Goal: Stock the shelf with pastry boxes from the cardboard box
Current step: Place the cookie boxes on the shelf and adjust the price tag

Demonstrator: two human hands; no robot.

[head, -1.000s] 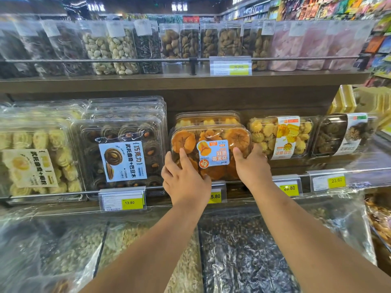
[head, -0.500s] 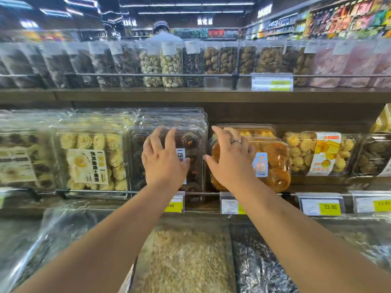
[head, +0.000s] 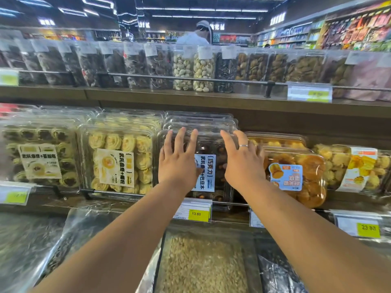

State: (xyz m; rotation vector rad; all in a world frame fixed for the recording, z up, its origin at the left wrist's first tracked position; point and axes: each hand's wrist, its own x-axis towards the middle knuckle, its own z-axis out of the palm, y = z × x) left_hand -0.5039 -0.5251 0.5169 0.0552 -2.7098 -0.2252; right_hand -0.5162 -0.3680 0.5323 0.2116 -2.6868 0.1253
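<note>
**Flat hands on a leaning stack**

Both hands press, fingers spread and holding nothing, on the chocolate cookie box (head: pixel 204 166): left hand (head: pixel 177 160) at 9 o'clock of its label, right hand (head: pixel 243 163) at 3. Uneven pushing could slide the stack over the rail (head: pixel 135 193). The butter cookie box (head: pixel 118 159) and orange pastry box (head: pixel 296 178) crowd both sides; there is room only above. No cardboard box shows.

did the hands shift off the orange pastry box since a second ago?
Yes. Both moved left: the left hand and right hand now press the chocolate cookie box, left of the orange pastry box.
</note>
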